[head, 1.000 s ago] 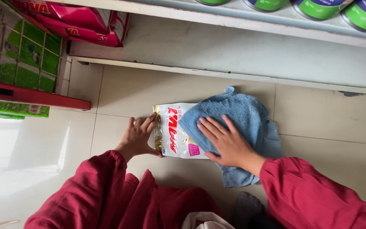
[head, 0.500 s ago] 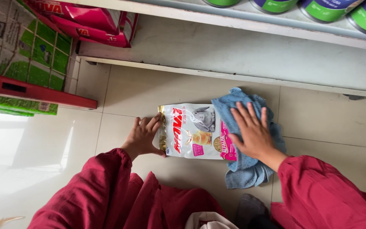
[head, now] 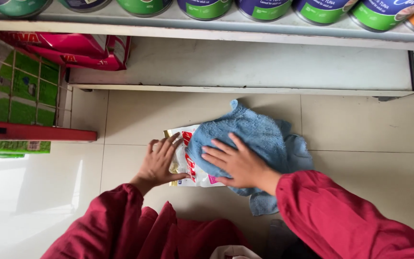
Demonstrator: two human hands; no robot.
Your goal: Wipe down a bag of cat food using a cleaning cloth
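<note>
A flat, glossy white pouch with red and gold print lies on pale, smooth floor tiles. The left hand rests fingers spread on the pouch's left end, its grip open and flat. Just to its right, the right hand presses a soft, fluffy blue cloth over most of the pouch, palm down, fingers apart. Beyond both hands, a white metal shelf holds crinkly pink bags; round cans line the shelf above.
</note>
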